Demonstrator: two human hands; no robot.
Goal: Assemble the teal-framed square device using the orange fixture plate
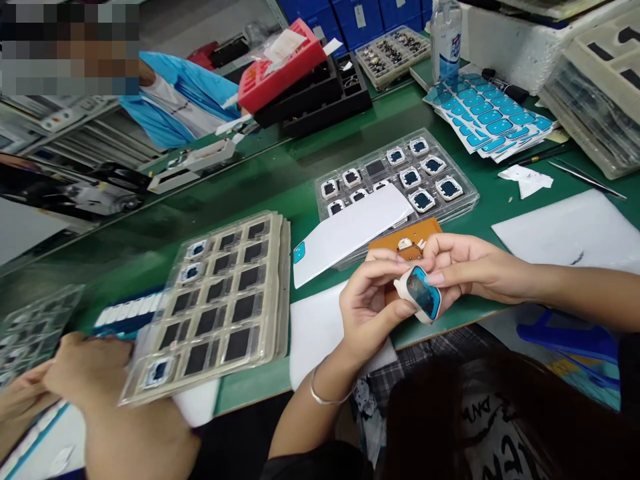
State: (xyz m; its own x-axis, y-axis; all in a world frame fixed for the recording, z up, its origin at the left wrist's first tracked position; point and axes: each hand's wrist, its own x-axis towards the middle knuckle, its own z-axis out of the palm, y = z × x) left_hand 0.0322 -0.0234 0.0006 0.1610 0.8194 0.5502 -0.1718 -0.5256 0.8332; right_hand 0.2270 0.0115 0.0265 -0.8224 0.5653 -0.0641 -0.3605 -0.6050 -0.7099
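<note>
My left hand [370, 303] pinches a small white square part with a blue film on its face [419, 293], held over the near table edge. My right hand [463, 263] has its fingers closed on the same part's upper right side, pressing on the blue film. Just behind the hands lies an orange-brown block [407, 237] with a small white piece on it. Behind that sits a clear tray [400, 177] holding several white-framed parts, partly covered by a white sheet [350, 230] with one blue sticker.
A stack of clear trays [220, 300] with dark pockets lies at left, with another person's hand [87, 367] by it. Blue sticker sheets [487, 117], a water bottle [445, 37], tweezers [585, 177], white paper [570, 230] and black trays [320, 93] lie on the green table. A person in blue sits opposite.
</note>
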